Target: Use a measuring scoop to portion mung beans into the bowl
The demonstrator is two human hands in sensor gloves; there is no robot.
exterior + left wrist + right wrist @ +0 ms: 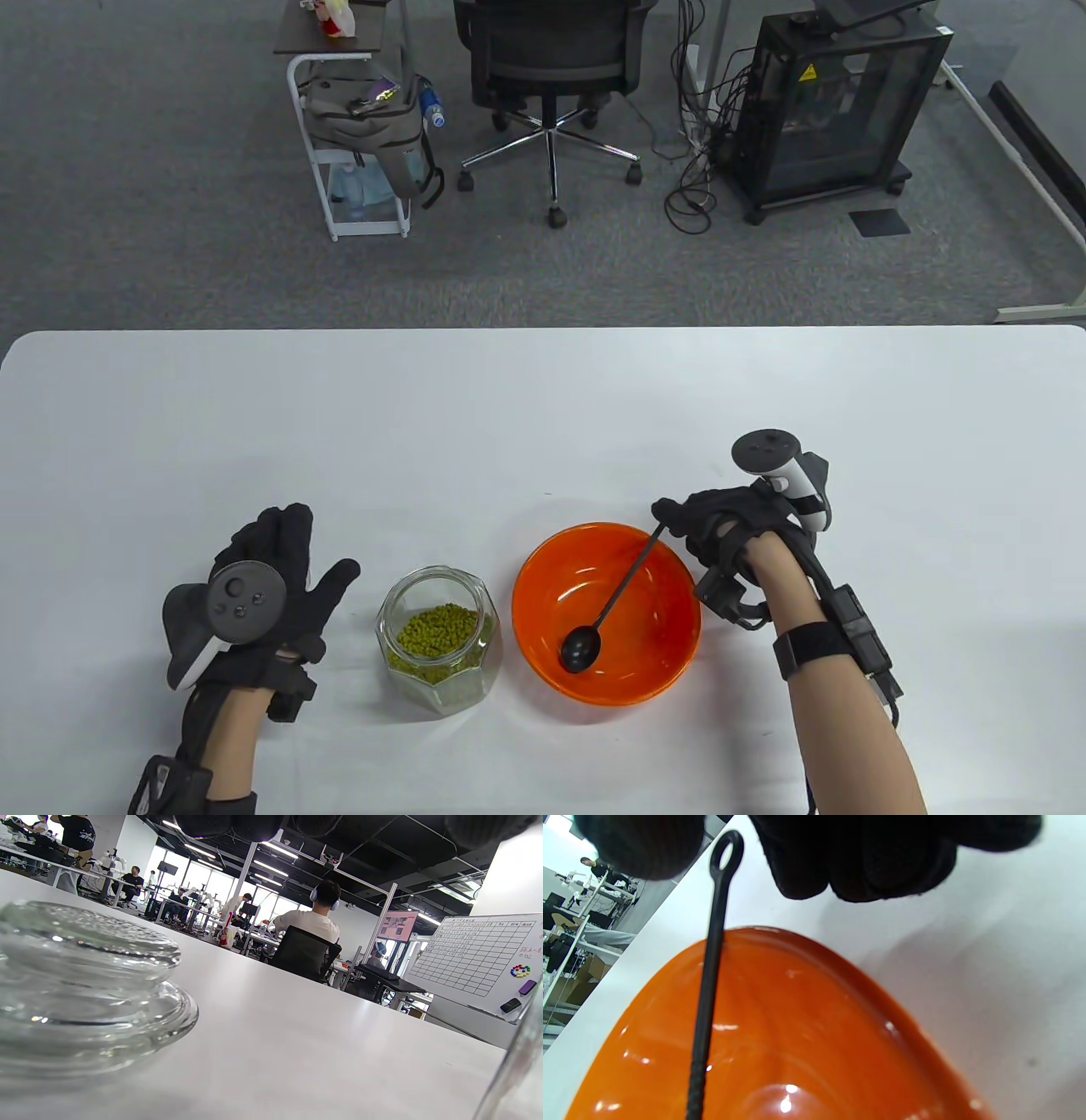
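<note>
progress so far looks like nil: orange bowl (607, 613) has no beans in it that i can see, only the black measuring scoop (612, 598) lying inside, cup end down near the btm, handle leaning up over the far-right rim. all the mung beans (437, 632) sit in the open glass jar (439, 641), just left of the bowl, not touching it afaict. glass lid (85, 984) is off & parked on the table (543, 407), seen close in the left wrist view. so left to do, imo: lift scoop, dip into jar, carry over, tip into bowl, repeat as needed.

right hand (721, 531) sits at the bowl's far-right edge, palm down, fingers (865, 861) curled at the handle's ring end. right wrist view shows the ring poking up btwn thumb and fingers w/ a gap around it, so i can't tell if it's a real pinch or just about to be one.

left hand (271, 594) lies flat on the table left of the jar, fingers straight & relaxed, thumb spread toward the jar, holding nothing.
</note>
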